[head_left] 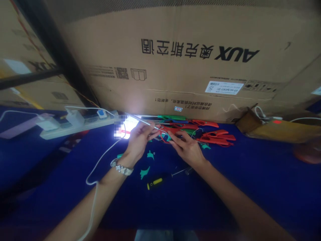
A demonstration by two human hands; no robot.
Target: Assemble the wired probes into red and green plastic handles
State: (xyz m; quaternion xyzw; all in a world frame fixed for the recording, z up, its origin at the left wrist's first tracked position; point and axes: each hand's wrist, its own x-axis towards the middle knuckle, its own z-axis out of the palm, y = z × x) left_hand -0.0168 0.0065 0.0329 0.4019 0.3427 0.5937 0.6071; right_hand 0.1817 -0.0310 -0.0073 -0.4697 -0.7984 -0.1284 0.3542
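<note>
My left hand [137,144], with a watch [121,168] at the wrist, pinches the long metal rod [142,120] of a red-handled lighter. My right hand [189,149] closes its fingers on the red lighter handle [163,135], where a little teal also shows. Fingers partly hide the join between rod and handle. Beyond my hands lie several red lighters [216,138] and a green lighter [173,117]. Nearer to me on the blue surface are loose teal triggers [144,172] and a screwdriver [157,181] with a black and yellow handle.
A lit phone screen [130,126] is behind my left hand. A white power strip [80,125] with chargers stands left, and a white cable [102,155] crosses my left forearm. A large cardboard box [175,73] walls off the back. A brown box [249,120] sits at right.
</note>
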